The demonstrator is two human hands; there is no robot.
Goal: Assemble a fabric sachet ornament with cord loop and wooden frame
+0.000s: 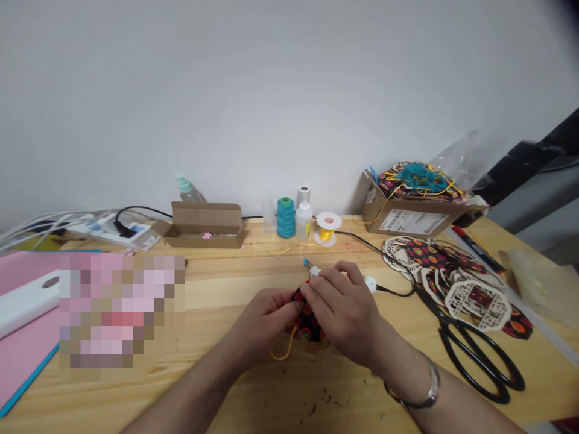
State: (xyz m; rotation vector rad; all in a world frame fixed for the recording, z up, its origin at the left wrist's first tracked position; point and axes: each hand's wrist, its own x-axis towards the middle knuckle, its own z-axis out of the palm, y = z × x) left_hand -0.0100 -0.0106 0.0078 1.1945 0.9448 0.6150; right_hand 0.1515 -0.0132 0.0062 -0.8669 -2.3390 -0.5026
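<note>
Hands: left hand (266, 313) and right hand (344, 313) both pinch the cloth (307, 325), fingers closed on it.
Cloth: mid surface (217, 367), nearer the front edge than the back; a yellow cord (284, 352) hangs from it.
Open room: bare wood along the front edge and between the hands and the back row.
Left edge: pink mat (22, 349).
Right side: scissors (474, 355) and overlapping cutouts (477, 298), near the right hand.
Just behind the hands: white tool (371, 283) on a black cable (398, 293).
Back edge: carton (205, 226), teal spool (285, 217), yellow spool (327, 229), full box (416, 220).
Counts: two hands, one pair of scissors, two boxes, two coloured spools; cutouts too overlapped to count.
</note>
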